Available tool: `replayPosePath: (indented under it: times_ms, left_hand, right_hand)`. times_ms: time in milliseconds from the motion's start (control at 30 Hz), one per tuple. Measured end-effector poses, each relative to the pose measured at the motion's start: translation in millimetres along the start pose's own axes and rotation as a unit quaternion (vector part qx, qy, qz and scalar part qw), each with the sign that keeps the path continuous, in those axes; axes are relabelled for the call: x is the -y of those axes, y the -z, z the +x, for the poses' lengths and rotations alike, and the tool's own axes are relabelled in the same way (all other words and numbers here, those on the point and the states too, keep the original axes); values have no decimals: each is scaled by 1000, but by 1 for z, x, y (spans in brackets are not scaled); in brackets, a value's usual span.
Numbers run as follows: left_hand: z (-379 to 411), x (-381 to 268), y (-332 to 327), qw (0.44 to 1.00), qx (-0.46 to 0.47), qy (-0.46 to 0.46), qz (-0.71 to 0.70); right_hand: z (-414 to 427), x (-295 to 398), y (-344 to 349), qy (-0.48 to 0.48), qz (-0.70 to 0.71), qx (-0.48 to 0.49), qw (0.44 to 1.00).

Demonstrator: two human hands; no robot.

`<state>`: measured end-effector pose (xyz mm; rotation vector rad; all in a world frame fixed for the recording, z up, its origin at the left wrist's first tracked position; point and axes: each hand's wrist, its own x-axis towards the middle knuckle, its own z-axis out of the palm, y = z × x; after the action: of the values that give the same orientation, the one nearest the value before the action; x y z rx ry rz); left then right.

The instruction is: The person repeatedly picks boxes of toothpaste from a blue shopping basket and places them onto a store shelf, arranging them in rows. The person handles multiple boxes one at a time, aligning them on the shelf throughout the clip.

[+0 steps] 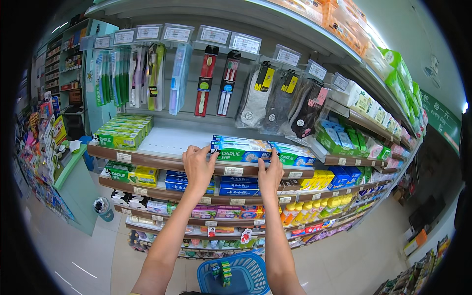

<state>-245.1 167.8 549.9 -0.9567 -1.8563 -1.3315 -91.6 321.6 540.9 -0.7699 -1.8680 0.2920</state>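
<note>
A blue, white and green Darlie toothpaste box (241, 153) lies lengthwise along the front of the upper shelf (166, 138). My left hand (199, 166) holds its left end between thumb and fingers. At its right end, my right hand (271, 171) grips it the same way. More boxes of this kind lie behind it, mostly hidden. Touching on the right is a second row of matching toothpaste boxes (295, 156). Green and yellow Darlie boxes (121, 134) form a stack at the shelf's left end.
Packaged toothbrushes (155, 77) and packs of socks (254, 97) hang above the shelf. Blue toothpaste boxes (239, 188) fill part of the shelf below. A blue plastic basket (258, 273) with a few small boxes (225, 274) stands on the floor. At left are a counter (70, 169) and a bin (105, 214).
</note>
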Motion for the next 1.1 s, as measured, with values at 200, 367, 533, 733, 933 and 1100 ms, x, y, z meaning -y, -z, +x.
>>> replayPosePath:
  times_ms: [200,367,533,733,933,1100]
  left_hand:
    - [1,11,-10,1000,11,14,-5]
    - [1,8,-7,1000,16,16,-2]
    - [2,4,-5,1000,27,2,4]
    - [3,3,-8,999,39,-23,20]
    - [0,3,-9,998,41,-30,31]
    - [0,6,-10,998,32,-42,38]
  right_hand:
    - [-8,-5,-9,31,-36,-8,999]
    - [-15,6,-4,64,-44,-4,997]
    - [-21,12,-7,90,-90,-37,991]
    - [-22,9,-6,92,-99,-26,990]
    - [-23,3,-5,103,-123,-27,987]
    - [-20,1,-8,109,-119,-27,986]
